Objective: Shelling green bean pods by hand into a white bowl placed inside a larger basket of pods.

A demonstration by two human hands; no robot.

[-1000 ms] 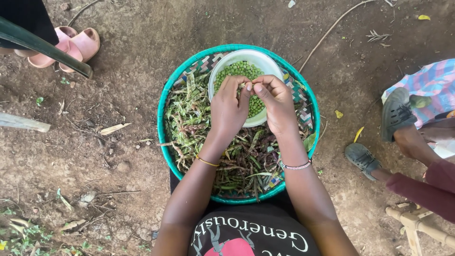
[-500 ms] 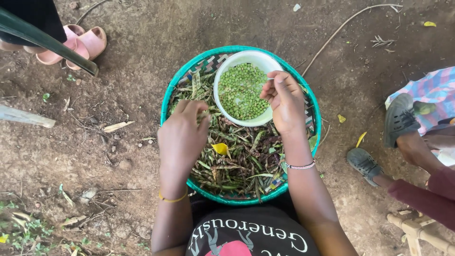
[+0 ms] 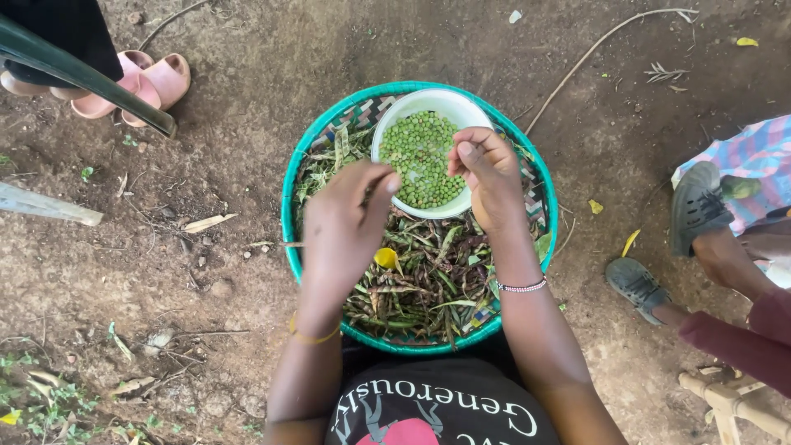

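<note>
White round bowl [image 3: 428,103] of small smooth green peas [image 3: 420,156] sat at the far side of a teal woven basket [image 3: 288,222] heaped with stringy pods [image 3: 420,280]. Left hand [image 3: 342,231] and right hand [image 3: 490,177] both had fingertips pinched together at the bowl; couldn't tell on what.

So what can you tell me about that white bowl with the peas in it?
The white bowl is round, smooth and plastic-looking, roughly half full of shelled green peas. It sits upright at the far side of the teal-rimmed woven basket, on the heap of pods. The right hand overlaps its right rim; the left hand hovers at its left edge.
</note>
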